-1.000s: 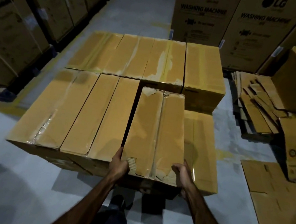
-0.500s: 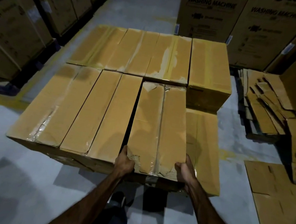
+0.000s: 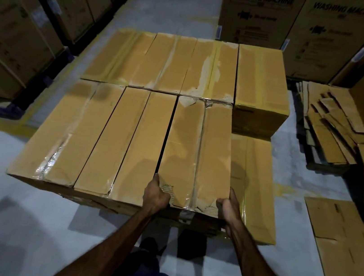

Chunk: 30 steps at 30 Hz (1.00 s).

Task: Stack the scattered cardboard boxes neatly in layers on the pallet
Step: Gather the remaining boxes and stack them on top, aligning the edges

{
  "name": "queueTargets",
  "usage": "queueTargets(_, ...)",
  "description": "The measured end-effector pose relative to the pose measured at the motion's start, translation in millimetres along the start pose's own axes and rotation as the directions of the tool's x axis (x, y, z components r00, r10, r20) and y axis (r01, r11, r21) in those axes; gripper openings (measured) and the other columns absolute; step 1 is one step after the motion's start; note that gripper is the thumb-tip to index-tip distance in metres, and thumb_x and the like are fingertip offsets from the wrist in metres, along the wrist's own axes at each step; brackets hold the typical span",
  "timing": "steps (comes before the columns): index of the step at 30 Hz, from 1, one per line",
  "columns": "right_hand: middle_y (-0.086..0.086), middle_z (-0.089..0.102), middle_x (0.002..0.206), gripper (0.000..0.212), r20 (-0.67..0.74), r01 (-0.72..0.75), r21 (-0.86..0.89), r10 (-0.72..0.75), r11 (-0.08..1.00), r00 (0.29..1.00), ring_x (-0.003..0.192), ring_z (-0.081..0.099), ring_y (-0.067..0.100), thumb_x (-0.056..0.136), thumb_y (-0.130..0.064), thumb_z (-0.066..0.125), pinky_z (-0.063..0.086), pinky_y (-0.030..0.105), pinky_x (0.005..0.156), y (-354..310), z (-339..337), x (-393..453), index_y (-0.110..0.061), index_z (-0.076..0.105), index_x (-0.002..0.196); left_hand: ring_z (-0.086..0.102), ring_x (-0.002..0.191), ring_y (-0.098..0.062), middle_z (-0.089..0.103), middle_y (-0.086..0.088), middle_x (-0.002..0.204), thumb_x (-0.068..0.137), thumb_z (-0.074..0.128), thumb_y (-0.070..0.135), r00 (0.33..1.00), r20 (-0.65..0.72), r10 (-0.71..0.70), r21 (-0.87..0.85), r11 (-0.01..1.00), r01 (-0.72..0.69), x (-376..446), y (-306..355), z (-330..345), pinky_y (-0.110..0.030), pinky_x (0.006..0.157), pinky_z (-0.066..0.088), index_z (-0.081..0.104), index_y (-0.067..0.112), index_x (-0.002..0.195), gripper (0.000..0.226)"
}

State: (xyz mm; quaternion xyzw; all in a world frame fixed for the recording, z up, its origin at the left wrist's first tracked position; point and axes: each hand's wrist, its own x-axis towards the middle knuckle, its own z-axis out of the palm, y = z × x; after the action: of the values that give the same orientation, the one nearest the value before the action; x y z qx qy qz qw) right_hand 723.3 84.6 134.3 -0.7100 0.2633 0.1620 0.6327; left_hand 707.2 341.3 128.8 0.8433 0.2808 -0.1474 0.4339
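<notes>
Long taped cardboard box [image 3: 194, 153], lying flat in the top layer of the stack, its far end touching the rear row of boxes [image 3: 164, 62] and its left side just beside the neighbouring long box [image 3: 128, 139], a dark slit between them. The left hand [image 3: 156, 195] grips its near-left corner and the right hand [image 3: 228, 207] its near-right corner, fingers curled over the near edge, thumbs along the sides. To the right of the held box a lower-layer box [image 3: 251, 186] lies exposed, one slot of the top layer unfilled. The pallet itself is hidden beneath the stack.

Handling, as judged: the box looks stiff but worn, with peeled tape and torn corrugation at the near end, so the flaps are poor holds; the bottom corners, as taken here, appear safest. Its length suggests a two-handed slide rather than a lift. The glossy tape may be slippery.

Further right of the held box, flattened cardboard [image 3: 329, 126] lies on the floor; beyond the rear row stand washing machine cartons [image 3: 258, 14].
</notes>
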Motion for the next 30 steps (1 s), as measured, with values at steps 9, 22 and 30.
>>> queueTargets(9, 0.012, 0.069, 0.119, 0.058, -0.009, -0.024, -0.018, 0.024, 1.000, 1.000, 0.090, 0.060, 0.017, 0.089, 0.014, 0.049, 0.050, 0.015, 0.063, -3, 3, -3, -0.016, 0.059, 0.137, 0.069, 0.094, -0.033, 0.071, -0.010, 0.101, 0.070, 0.056, 0.019, 0.993, -0.095, 0.069, 0.146, 0.988, -0.055, -15, 12, 2, -0.039, 0.080, 0.061, 0.067, 0.004, 0.105, 0.039)
queueTargets(22, 0.005, 0.073, 0.114, 0.040, 0.003, -0.125, 0.008, 0.125, 0.992, 0.992, 0.109, 0.064, 0.033, 0.093, 0.000, 0.052, 0.053, 0.056, 0.099, 20, 3, 10, -0.028, 0.070, 0.115, 0.065, 0.109, -0.030, 0.072, -0.012, 0.115, 0.080, 0.061, 0.000, 0.972, -0.146, 0.184, 0.256, 0.956, -0.143, -29, -23, 26, -0.037, 0.096, 0.055, 0.075, 0.008, 0.110, 0.034)
queueTargets(30, 0.011, 0.068, 0.098, 0.048, 0.020, -0.120, -0.017, 0.121, 0.993, 0.993, 0.080, 0.057, 0.026, 0.094, 0.007, 0.045, 0.042, 0.029, 0.060, 29, -1, 9, -0.024, 0.066, 0.124, 0.031, 0.153, -0.031, 0.033, -0.013, 0.165, 0.085, 0.058, -0.002, 0.939, 0.076, 0.334, 0.447, 0.831, -0.332, -39, -49, 20, -0.045, 0.123, 0.036, 0.050, 0.008, 0.148, 0.064)
